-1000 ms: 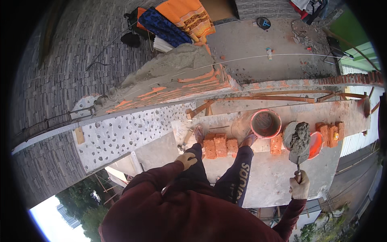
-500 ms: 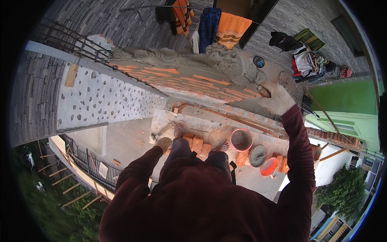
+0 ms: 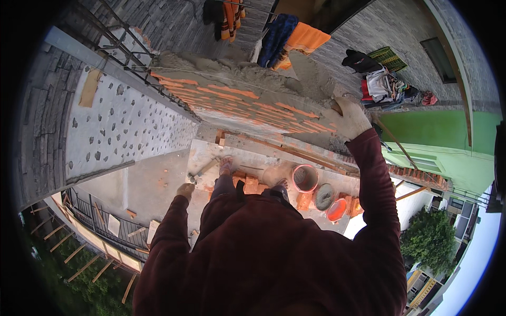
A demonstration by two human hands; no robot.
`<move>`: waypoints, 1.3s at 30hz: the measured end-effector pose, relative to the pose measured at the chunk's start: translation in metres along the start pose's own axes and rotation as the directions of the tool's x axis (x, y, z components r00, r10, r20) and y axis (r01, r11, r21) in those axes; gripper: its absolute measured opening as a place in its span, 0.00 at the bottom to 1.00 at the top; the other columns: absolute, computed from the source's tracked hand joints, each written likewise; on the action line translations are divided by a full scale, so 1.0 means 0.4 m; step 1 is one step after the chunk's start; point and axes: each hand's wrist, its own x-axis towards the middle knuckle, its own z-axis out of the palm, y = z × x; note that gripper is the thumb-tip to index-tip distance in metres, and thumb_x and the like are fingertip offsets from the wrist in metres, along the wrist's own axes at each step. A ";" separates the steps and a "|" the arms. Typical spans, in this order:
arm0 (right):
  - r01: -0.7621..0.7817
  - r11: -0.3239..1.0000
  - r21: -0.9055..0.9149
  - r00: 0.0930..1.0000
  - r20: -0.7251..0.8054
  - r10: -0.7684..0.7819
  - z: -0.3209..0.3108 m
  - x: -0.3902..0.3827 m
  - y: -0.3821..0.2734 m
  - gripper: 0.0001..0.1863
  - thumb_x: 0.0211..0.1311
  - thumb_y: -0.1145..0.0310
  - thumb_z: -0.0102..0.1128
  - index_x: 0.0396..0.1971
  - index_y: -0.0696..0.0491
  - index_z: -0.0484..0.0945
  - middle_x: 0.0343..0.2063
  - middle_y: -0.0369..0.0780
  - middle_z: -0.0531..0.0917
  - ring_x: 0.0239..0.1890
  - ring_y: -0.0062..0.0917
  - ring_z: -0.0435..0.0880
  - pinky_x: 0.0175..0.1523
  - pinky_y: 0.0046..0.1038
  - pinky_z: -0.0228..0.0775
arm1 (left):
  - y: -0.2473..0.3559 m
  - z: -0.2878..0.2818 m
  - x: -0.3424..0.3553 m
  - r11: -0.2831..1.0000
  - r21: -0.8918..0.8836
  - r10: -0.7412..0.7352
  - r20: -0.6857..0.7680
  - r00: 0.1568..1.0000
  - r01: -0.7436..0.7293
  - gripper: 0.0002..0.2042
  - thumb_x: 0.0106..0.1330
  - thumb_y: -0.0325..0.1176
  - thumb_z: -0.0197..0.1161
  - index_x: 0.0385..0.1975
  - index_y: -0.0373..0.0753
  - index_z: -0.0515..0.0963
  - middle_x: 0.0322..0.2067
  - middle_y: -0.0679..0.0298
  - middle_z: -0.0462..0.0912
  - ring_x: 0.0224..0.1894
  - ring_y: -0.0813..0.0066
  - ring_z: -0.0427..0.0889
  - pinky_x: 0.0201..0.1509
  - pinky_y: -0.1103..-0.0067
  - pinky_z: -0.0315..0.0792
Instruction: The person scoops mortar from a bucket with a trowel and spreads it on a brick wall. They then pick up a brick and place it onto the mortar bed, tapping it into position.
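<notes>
My right hand (image 3: 352,119) is closed round the brown handle of a trowel, at the right end of a brick wall (image 3: 253,100). The trowel's blade (image 3: 312,72) looks grey and coated, close to the wet mortar (image 3: 232,66) along the wall's top. Orange bricks show between smeared mortar joints on the wall's near face. My left hand (image 3: 185,190) hangs low on the left, away from the wall; its fingers are too small to make out. Near it in the picture, a hammer (image 3: 205,168) lies on the floor by my foot.
Orange bricks (image 3: 252,183), a mortar-smeared bucket (image 3: 304,178), a grey mortar-filled container (image 3: 323,196) and an orange-red container (image 3: 337,209) stand around my feet. A thin string crosses above the wall. Steel bars (image 3: 124,45) jut out at its left end. Clothes (image 3: 382,84) hang beyond.
My right hand has moved slightly left and the trowel's blade now shows above the mortar. My left hand has swung left, away from my leg. The whole view has shifted.
</notes>
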 end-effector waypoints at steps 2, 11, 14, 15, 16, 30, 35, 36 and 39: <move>-0.250 0.947 0.200 0.926 0.334 0.174 -0.093 0.023 -0.092 0.20 0.66 0.56 0.56 0.38 0.60 0.84 0.29 0.48 0.84 0.28 0.36 0.85 0.35 0.36 0.76 | 0.028 -0.029 0.035 0.996 0.071 0.048 0.021 0.999 -0.049 0.22 0.68 0.48 0.61 0.48 0.34 0.83 0.42 0.53 0.88 0.45 0.65 0.85 0.54 0.70 0.76; -0.038 0.999 -0.013 0.846 0.532 0.039 -0.087 0.183 -0.058 0.20 0.69 0.56 0.51 0.31 0.60 0.79 0.10 0.38 0.74 0.10 0.27 0.74 0.19 0.32 0.66 | 0.280 -0.034 0.152 0.943 -0.091 0.326 0.075 0.942 -0.319 0.20 0.68 0.47 0.60 0.46 0.34 0.82 0.36 0.59 0.85 0.36 0.67 0.85 0.43 0.73 0.78; 0.158 0.987 -0.040 0.868 0.481 -0.120 -0.081 0.126 0.058 0.20 0.66 0.54 0.52 0.30 0.57 0.81 0.20 0.42 0.81 0.21 0.31 0.81 0.29 0.37 0.70 | 0.240 0.003 0.172 0.934 -0.148 0.339 0.090 0.936 -0.324 0.21 0.69 0.47 0.60 0.48 0.34 0.83 0.36 0.60 0.86 0.39 0.68 0.84 0.44 0.73 0.77; 0.292 0.954 -0.067 0.861 0.453 -0.232 -0.075 0.112 0.096 0.21 0.65 0.52 0.52 0.30 0.56 0.82 0.24 0.44 0.83 0.25 0.34 0.83 0.34 0.39 0.72 | 0.239 0.012 0.164 0.961 -0.152 0.254 0.149 0.956 -0.231 0.21 0.69 0.48 0.60 0.48 0.34 0.83 0.36 0.60 0.86 0.40 0.69 0.84 0.46 0.72 0.77; -0.258 0.966 -0.035 0.824 0.515 0.238 -0.093 0.088 0.025 0.20 0.63 0.53 0.52 0.32 0.57 0.83 0.29 0.46 0.84 0.36 0.37 0.85 0.43 0.39 0.73 | 0.210 0.005 0.150 0.981 -0.147 0.152 0.191 0.970 -0.124 0.22 0.69 0.48 0.60 0.49 0.34 0.83 0.37 0.60 0.86 0.41 0.69 0.83 0.47 0.72 0.77; -0.034 0.989 -0.144 0.884 0.458 0.097 -0.042 0.217 -0.095 0.24 0.65 0.50 0.52 0.39 0.56 0.86 0.31 0.47 0.86 0.35 0.41 0.86 0.44 0.38 0.77 | 0.237 -0.053 0.104 0.987 -0.022 0.159 0.162 0.974 -0.158 0.21 0.68 0.48 0.59 0.47 0.36 0.83 0.34 0.57 0.85 0.25 0.68 0.80 0.30 0.70 0.76; 0.129 0.964 -0.231 0.985 0.141 -0.098 -0.099 0.030 0.043 0.18 0.63 0.57 0.55 0.39 0.57 0.84 0.35 0.52 0.85 0.37 0.45 0.87 0.43 0.44 0.77 | 0.280 -0.037 0.110 0.989 -0.102 0.125 0.209 0.970 -0.106 0.21 0.70 0.46 0.56 0.46 0.32 0.81 0.35 0.57 0.84 0.32 0.68 0.81 0.38 0.71 0.76; 0.087 0.955 -0.285 0.990 0.128 -0.052 -0.124 0.013 -0.004 0.16 0.63 0.60 0.56 0.39 0.57 0.84 0.35 0.51 0.85 0.37 0.45 0.87 0.43 0.45 0.77 | 0.195 -0.030 0.131 0.987 -0.141 0.107 0.221 0.969 -0.077 0.21 0.69 0.48 0.56 0.46 0.34 0.82 0.31 0.58 0.82 0.25 0.70 0.78 0.31 0.71 0.75; -0.028 0.897 -0.441 0.998 0.034 0.048 -0.122 0.050 -0.126 0.09 0.61 0.69 0.57 0.38 0.57 0.81 0.36 0.50 0.84 0.40 0.44 0.87 0.45 0.44 0.79 | 0.084 -0.033 0.204 0.998 -0.053 0.044 0.224 0.974 -0.033 0.22 0.68 0.50 0.56 0.43 0.35 0.83 0.25 0.58 0.81 0.17 0.69 0.77 0.25 0.70 0.74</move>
